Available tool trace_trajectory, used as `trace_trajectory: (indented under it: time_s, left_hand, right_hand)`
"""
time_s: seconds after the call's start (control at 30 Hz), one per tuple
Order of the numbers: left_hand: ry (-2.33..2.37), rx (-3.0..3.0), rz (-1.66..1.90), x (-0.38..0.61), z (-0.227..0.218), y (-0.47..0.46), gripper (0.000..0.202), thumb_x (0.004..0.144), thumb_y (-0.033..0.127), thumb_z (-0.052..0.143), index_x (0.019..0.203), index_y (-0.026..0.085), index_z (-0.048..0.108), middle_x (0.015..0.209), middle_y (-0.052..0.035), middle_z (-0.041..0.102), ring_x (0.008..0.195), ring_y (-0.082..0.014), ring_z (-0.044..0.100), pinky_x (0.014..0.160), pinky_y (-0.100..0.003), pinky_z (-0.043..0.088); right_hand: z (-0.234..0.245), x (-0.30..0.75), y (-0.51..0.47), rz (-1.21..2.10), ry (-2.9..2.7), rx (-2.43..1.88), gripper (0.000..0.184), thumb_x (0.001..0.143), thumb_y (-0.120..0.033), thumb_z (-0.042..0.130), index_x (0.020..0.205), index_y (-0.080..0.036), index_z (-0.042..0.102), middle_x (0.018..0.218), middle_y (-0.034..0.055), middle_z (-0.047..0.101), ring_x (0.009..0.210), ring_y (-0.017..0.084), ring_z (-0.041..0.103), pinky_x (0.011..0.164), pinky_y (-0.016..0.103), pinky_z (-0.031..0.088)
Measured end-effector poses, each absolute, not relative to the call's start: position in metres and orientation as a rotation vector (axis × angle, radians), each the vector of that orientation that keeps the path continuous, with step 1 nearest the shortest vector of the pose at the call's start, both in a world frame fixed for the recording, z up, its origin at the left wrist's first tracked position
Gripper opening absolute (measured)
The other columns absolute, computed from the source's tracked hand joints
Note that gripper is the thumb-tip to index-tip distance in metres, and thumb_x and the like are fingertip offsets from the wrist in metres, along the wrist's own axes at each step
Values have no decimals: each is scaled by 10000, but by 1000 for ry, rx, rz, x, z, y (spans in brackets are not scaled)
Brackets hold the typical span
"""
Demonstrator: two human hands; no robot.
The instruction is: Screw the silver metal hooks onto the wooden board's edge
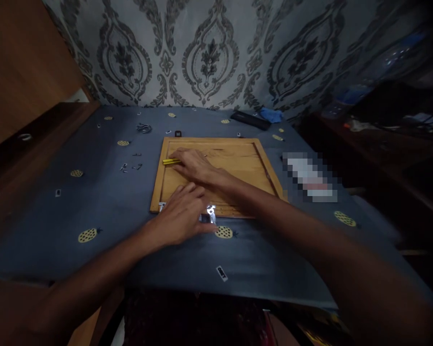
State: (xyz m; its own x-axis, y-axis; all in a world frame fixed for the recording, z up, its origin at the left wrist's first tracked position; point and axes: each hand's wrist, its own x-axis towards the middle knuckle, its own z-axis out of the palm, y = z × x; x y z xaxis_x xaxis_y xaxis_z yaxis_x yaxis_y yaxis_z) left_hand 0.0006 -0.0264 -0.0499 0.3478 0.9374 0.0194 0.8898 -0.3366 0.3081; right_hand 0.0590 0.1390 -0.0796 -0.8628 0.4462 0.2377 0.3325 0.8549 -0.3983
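Yellow tool (pixel 171 161) is gripped by the right hand (pixel 193 165) around 10 o'clock on the framed wooden panel (pixel 234 166), metal fitting (pixel 211 210) kinda half-covered by left hand (pixel 183 211) at 7.

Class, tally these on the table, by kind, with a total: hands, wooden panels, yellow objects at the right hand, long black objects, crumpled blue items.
Hands, left hand and right hand: 2
Wooden panel: 1
Yellow object: 1
Long black object: 1
Crumpled blue item: 1
Total: 6
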Motion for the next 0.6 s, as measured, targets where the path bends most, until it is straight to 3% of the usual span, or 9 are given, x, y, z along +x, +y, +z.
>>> trace_trajectory:
  time_s: [0.13,0.33,0.47,0.6]
  left_hand:
    - [1638,2390,288,0,-52,-26,426,855,540,785,998,156,667,1071,-81,656,1102,-299,575,947,-429,459]
    - [1599,2415,322,-3,-56,-26,388,869,523,775,955,161,663,1037,-70,642,1073,-286,557,922,-415,444]
    - [1577,2424,357,-4,-55,-26,370,872,504,778,967,164,666,1023,-60,644,1050,-271,554,900,-400,446]
    - [1579,2404,342,-3,-52,-26,371,861,499,791,955,163,665,1026,-62,653,1042,-276,559,889,-400,445]
  right_hand:
    - [-85,62,141,439,-2637,-590,163,939,-179,595,1062,-189,701,1086,104,699,931,251,635,835,377,494]
    - [-68,101,134,370,-2356,-628,132,1015,-256,495,1085,-196,589,1070,90,631,975,228,601,888,381,485]
    - [-56,142,114,498,-2040,-724,190,1013,-425,545,934,-255,517,755,-18,509,662,166,506,665,324,459]
    - [-54,172,90,652,-1880,-791,373,973,-623,564,870,-269,507,756,-16,498,623,150,480,551,301,416]
